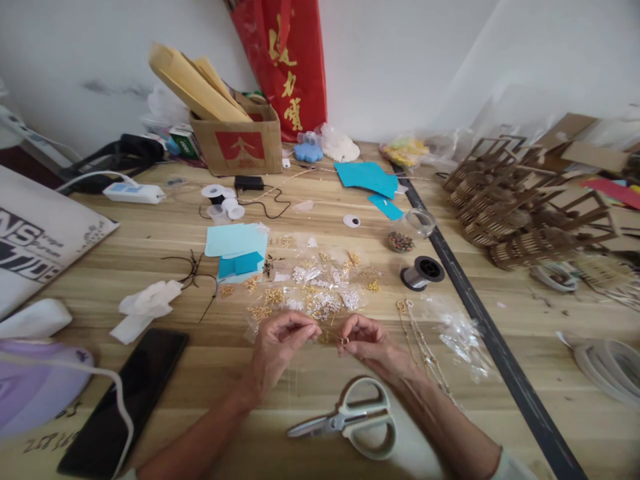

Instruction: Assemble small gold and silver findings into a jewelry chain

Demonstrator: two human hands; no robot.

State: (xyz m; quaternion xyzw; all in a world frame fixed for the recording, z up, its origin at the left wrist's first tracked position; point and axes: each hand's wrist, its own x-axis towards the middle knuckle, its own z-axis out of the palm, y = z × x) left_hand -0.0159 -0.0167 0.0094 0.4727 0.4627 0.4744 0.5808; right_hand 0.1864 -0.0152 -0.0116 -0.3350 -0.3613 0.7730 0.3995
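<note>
My left hand (285,343) pinches a thin, pale thread between thumb and fingertips. A strand of it seems to hang below that hand, too fine to follow. Close by on the right, my right hand (369,340) is closed on a small gold-coloured ring (345,341) at its fingertips. The thread appears to run between the two hands. Just beyond them lie small plastic bags of gold and silver beads (323,303). Below my hands, a pair of scissors with pale handles (367,417) lies on the table, blades pointing left. Gold and silver chains (417,337) lie beside my right forearm.
A black phone (127,400) and crumpled tissue (147,307) lie to the left. A wire spool (423,273) and a jar of beads (401,240) stand at right, near a dark strip (480,307). Brown wooden frames (530,207) are heaped beyond it. A cardboard box (237,147) stands behind.
</note>
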